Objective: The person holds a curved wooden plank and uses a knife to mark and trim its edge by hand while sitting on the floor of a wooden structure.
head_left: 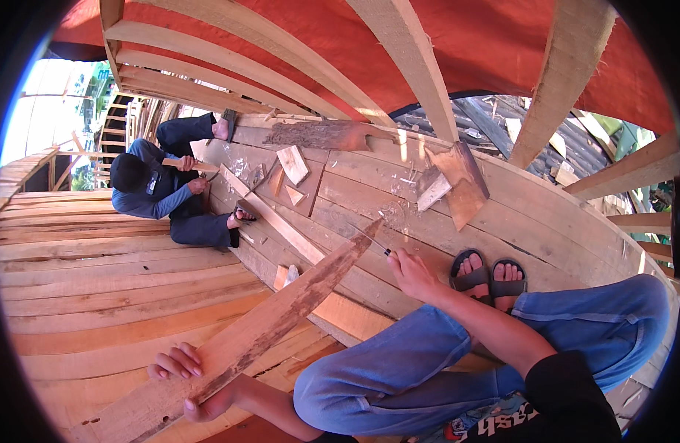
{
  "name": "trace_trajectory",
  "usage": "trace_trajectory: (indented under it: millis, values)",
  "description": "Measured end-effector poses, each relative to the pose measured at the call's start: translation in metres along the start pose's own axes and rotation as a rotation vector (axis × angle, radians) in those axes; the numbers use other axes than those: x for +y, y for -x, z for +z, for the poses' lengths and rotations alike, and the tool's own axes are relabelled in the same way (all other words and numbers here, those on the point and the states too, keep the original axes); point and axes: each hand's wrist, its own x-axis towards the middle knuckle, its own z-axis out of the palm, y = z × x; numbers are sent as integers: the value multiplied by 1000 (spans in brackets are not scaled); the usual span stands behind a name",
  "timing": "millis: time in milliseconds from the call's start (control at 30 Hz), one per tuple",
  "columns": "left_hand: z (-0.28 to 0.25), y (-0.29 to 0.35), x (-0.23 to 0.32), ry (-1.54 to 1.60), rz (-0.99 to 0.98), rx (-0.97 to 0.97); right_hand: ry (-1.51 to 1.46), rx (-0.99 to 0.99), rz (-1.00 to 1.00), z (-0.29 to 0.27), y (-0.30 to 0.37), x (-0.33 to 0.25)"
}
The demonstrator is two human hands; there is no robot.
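Observation:
My left hand (179,363) is wrapped around the near end of a long wooden plank (281,306), thumb on one edge and fingers over the other. The plank slants up to the right, narrows to a point and has dark, rough bark-like patches along one edge. My right hand (414,275) is closed on a slim hand tool (387,252) with a dark collar and a thin metal shaft or blade. Its metal part reaches the plank's pointed far end; whether it touches cannot be told. My fingers hide the tool's handle.
Wood offcuts (458,184) and shavings lie on the plank floor (369,184). At the left, a seated person (159,177) grips a tool over a long timber strip (281,225). Curved wooden ribs (414,66) rise along the far side before a red tarp (488,44). My sandalled feet (488,277) rest at the right.

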Motion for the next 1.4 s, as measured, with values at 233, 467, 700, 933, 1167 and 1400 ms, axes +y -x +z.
trace_trajectory:
  millis: [233,467,700,933,1167,1400]
  values:
    - [-41,6,0,-47,-1,89,-8,-72,-55,11,4,-12]
    - [-52,7,5,-36,1,94,127,-203,-51,10,10,-33]
    - [-52,8,4,-32,-7,78,91,-131,-22,14,9,-20]
    - [-58,9,7,-48,-10,93,153,-206,-97,8,12,-26]
    - [-55,9,5,-18,-16,98,128,-210,-83,12,13,-20]
    - [-50,9,6,-25,-21,97,165,-237,18,3,-3,-13]
